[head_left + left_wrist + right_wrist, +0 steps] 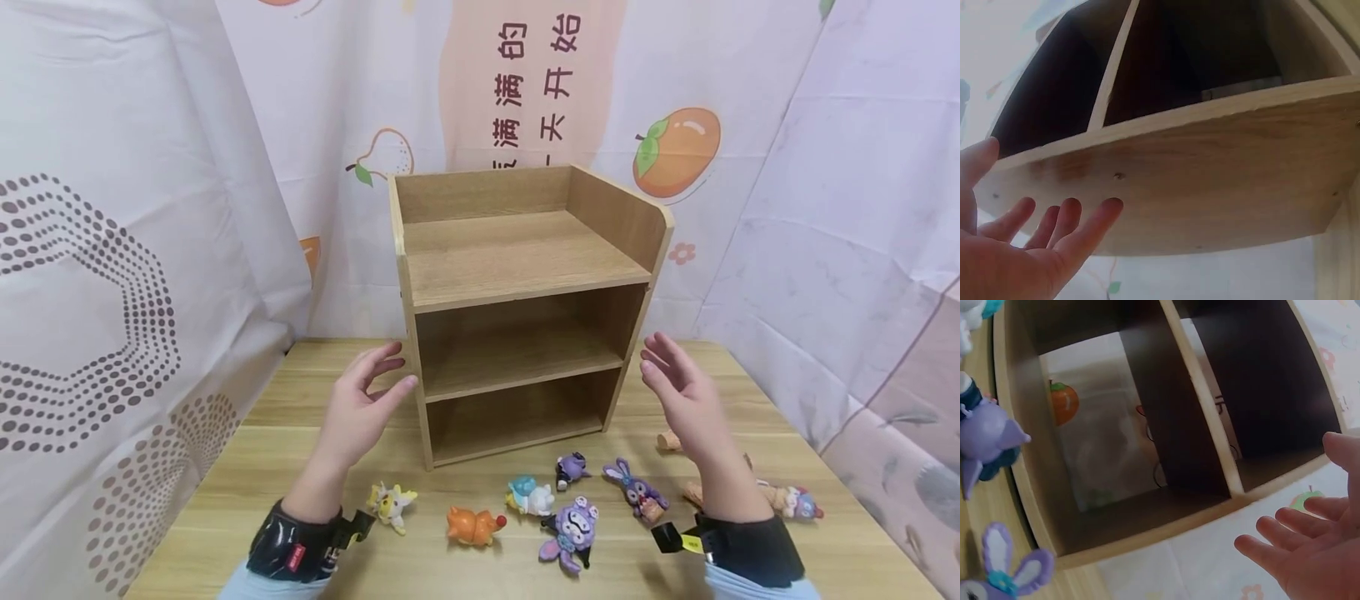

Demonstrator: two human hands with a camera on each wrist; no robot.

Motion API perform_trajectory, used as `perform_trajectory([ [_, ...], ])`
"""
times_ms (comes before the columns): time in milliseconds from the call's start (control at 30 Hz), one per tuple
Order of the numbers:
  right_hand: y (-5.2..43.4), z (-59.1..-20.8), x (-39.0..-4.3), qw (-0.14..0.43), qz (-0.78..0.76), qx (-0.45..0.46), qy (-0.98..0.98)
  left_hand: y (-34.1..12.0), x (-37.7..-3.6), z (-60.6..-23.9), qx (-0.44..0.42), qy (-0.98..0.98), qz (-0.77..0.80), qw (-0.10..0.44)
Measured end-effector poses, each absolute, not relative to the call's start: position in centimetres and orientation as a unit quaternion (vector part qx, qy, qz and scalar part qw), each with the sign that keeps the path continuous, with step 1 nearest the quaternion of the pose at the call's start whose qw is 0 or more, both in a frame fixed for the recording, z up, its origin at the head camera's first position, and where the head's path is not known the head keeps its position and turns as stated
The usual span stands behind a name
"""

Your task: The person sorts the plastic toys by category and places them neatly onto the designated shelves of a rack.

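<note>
**Wooden shelf unit [517,254] stands on the table [270,433]**

The left hand [360,408] and right hand [688,404] flank it, grasping nothing, fingers loose; whether either touches it I cannot tell. Below its walled top [510,246] lie a middle compartment [517,346] and a lower compartment [517,425], the patterned curtain [1100,406] showing through the lower one's back. Toy figures [471,527] lie in front.

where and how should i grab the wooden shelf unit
Probably grip the wooden shelf unit from both sides at mid-height: left hand on the upright left panel, right hand on the right panel. Both panels are broad and flat; figurines lie before the front.
</note>
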State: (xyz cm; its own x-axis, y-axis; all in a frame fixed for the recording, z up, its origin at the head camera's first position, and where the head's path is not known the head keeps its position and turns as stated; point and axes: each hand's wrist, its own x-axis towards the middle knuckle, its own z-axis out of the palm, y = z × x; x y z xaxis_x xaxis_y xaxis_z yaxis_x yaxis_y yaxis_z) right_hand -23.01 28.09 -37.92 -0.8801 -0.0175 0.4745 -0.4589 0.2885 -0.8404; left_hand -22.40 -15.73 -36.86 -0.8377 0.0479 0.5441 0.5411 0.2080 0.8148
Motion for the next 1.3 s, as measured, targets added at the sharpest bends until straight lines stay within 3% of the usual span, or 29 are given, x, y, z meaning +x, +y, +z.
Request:
perform_trajectory([
  [233, 27.0, -38.5, -24.1, 0.164, 0.57, 0.157, -0.79, -14.9, -22.6, -37.4, -0.191, -0.758, -0.583, 0.221],
  [1300, 25.9, -38.8, -24.4, 0.154, 0.588, 0.112, -0.786, -14.0, -22.5, -37.4, -0.175, -0.775, -0.527, 0.301],
])
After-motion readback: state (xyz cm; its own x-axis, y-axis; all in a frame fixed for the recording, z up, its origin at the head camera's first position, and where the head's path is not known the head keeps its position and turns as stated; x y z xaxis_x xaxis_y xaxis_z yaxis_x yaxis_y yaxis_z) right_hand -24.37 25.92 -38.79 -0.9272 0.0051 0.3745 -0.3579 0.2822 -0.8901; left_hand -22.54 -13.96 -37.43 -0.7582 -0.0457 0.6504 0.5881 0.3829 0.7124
